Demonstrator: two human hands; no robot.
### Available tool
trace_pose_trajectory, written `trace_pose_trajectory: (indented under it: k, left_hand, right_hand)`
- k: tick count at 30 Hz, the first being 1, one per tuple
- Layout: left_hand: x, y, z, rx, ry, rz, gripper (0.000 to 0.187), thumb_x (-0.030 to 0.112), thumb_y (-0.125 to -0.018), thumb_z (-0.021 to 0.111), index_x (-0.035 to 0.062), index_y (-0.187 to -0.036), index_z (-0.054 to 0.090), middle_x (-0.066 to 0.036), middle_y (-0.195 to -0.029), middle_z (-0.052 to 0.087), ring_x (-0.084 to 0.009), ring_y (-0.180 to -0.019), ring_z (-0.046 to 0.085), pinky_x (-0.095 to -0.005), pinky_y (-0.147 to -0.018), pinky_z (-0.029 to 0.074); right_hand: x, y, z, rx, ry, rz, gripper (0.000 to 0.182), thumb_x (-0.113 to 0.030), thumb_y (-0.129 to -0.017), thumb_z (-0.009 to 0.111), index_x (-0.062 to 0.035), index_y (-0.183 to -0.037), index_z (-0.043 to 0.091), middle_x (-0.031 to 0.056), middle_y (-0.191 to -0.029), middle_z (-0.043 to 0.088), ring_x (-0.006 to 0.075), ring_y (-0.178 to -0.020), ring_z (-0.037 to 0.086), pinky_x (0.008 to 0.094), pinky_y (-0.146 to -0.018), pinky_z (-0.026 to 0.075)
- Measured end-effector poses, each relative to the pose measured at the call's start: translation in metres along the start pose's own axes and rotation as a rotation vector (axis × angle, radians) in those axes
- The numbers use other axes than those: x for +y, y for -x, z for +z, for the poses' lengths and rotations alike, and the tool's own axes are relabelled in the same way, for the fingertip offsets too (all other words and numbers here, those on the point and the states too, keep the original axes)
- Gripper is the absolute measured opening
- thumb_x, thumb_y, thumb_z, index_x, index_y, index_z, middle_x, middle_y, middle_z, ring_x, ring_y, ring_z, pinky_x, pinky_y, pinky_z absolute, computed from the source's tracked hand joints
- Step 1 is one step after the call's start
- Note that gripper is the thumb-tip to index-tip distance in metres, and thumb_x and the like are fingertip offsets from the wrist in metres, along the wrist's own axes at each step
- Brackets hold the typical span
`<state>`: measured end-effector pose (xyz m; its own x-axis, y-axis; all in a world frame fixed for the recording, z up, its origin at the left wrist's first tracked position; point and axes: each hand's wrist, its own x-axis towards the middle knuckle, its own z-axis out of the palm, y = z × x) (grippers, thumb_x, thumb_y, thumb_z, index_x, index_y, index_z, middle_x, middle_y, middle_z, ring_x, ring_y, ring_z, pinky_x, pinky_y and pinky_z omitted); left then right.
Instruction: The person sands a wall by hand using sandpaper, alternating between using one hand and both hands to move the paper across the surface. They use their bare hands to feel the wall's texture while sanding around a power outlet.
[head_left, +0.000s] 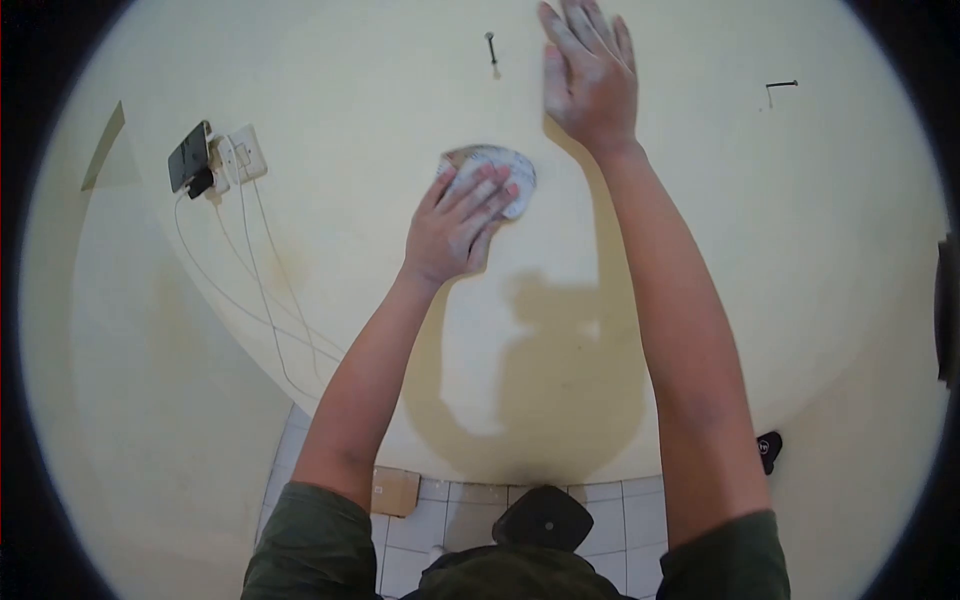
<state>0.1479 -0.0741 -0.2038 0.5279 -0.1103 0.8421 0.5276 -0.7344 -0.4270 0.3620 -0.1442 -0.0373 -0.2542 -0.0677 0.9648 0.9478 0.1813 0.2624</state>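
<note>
A cream-coloured wall rises in front of me. Against it my left hand presses a round whitish sanding disc, fingers laid over its printed back. A brownish edge shows at the disc's upper left; its wall-facing side is hidden. Higher and to the right, my right hand rests on the wall with fingers stretched out and nothing held. Pale dust coats the fingers of both hands. A dark nail sticks out of the wall left of my right hand.
Another nail juts out at the upper right. At left, a phone leans by a wall socket with white cables hanging down. A cardboard box and a dark stool-like object are on the tiled floor.
</note>
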Motion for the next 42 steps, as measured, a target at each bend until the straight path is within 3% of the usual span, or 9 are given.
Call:
trace_pose_trajectory:
  k: [2, 6, 10, 19, 25, 29, 36, 40, 42]
  left_hand:
    - [0.0, 0.011, 0.005, 0.096, 0.012, -0.088, 0.052, 0.02, -0.096, 0.06, 0.0237, -0.148, 0.064, -0.001, -0.157, 0.058, -0.0195, -0.145, 0.053, -0.0473, -0.128, 0.028]
    - [0.0, 0.02, 0.003, 0.024, -0.026, -0.064, 0.053, 0.022, -0.096, 0.06, 0.021, -0.149, 0.062, -0.003, -0.159, 0.056, -0.0216, -0.147, 0.051, -0.0478, -0.128, 0.029]
    - [-0.007, 0.022, 0.009, 0.043, 0.103, -0.081, 0.052, 0.023, -0.096, 0.06, 0.0173, -0.148, 0.062, -0.006, -0.159, 0.055, -0.0254, -0.15, 0.048, -0.0493, -0.129, 0.028]
    - [-0.078, 0.076, -0.03, -0.156, 0.068, 0.131, 0.057, 0.016, -0.092, 0.06, 0.0148, -0.149, 0.059, -0.006, -0.161, 0.052, -0.0226, -0.15, 0.046, -0.049, -0.128, 0.03]
    - [-0.079, 0.113, -0.034, -0.123, -0.078, -0.12, 0.065, 0.015, -0.092, 0.049, 0.02, -0.157, 0.053, -0.002, -0.166, 0.047, -0.0193, -0.155, 0.039, -0.0494, -0.129, 0.023]
    - [-0.081, 0.124, -0.022, 0.196, -0.009, -0.486, 0.067, 0.019, -0.092, 0.046, 0.015, -0.159, 0.05, -0.009, -0.169, 0.042, -0.0256, -0.158, 0.034, -0.051, -0.131, 0.016]
    - [-0.078, 0.137, -0.018, 0.179, 0.011, -0.587, 0.062, 0.024, -0.099, 0.037, 0.0074, -0.157, 0.051, -0.018, -0.167, 0.043, -0.0354, -0.158, 0.034, -0.0595, -0.129, 0.011]
    - [-0.08, 0.144, -0.015, 0.162, 0.01, -0.58, 0.064, 0.021, -0.096, 0.042, 0.0106, -0.158, 0.05, -0.015, -0.167, 0.043, -0.0321, -0.158, 0.035, -0.0583, -0.13, 0.012]
    - [-0.081, 0.144, -0.014, 0.174, 0.036, -0.575, 0.066, 0.019, -0.094, 0.045, 0.0115, -0.159, 0.049, -0.015, -0.168, 0.043, -0.0312, -0.158, 0.035, -0.0576, -0.13, 0.013]
  right_hand:
    - [0.0, 0.039, 0.009, 0.195, -0.051, 0.022, 0.039, -0.013, -0.105, 0.053, -0.0089, -0.142, 0.066, 0.0151, -0.151, 0.062, 0.0338, -0.144, 0.053, 0.0553, -0.124, 0.03]
    - [-0.066, 0.106, -0.009, 0.353, -0.415, 0.335, 0.041, -0.006, -0.101, 0.052, 0.0045, -0.139, 0.064, 0.0227, -0.15, 0.059, 0.042, -0.147, 0.049, 0.0602, -0.123, 0.031]
    - [-0.137, 0.141, -0.005, -0.179, -0.469, 0.017, 0.047, -0.013, -0.103, 0.053, 0.0021, -0.147, 0.059, 0.0221, -0.157, 0.053, 0.043, -0.15, 0.044, 0.0595, -0.124, 0.031]
    - [-0.143, 0.151, 0.045, -0.308, -0.133, 0.083, 0.064, -0.03, -0.105, 0.052, -0.0014, -0.161, 0.042, 0.0186, -0.17, 0.036, 0.0409, -0.159, 0.029, 0.0577, -0.127, 0.023]
    - [-0.138, 0.107, 0.065, 0.183, 0.114, 0.522, 0.074, -0.036, -0.101, 0.06, 0.0001, -0.162, 0.039, 0.0197, -0.169, 0.037, 0.0456, -0.159, 0.026, 0.0591, -0.128, 0.019]
    - [-0.196, 0.094, 0.078, -0.28, -0.037, 0.069, 0.078, -0.035, -0.097, 0.066, 0.0001, -0.161, 0.039, 0.027, -0.165, 0.04, 0.0468, -0.156, 0.03, 0.0597, -0.128, 0.017]
    - [-0.187, 0.074, 0.105, 0.128, 0.287, 0.497, 0.079, -0.031, -0.1, 0.061, 0.0115, -0.16, 0.032, 0.0341, -0.163, 0.038, 0.047, -0.156, 0.03, 0.062, -0.127, 0.016]
    - [-0.246, 0.079, 0.122, -0.366, 0.054, -0.123, 0.075, -0.027, -0.102, 0.057, 0.0117, -0.16, 0.032, 0.0351, -0.163, 0.037, 0.0503, -0.155, 0.03, 0.0585, -0.127, 0.021]
    - [-0.231, 0.069, 0.126, -0.217, 0.056, -0.07, 0.075, -0.024, -0.1, 0.061, 0.0112, -0.16, 0.034, 0.0349, -0.164, 0.035, 0.0512, -0.154, 0.031, 0.0577, -0.127, 0.022]
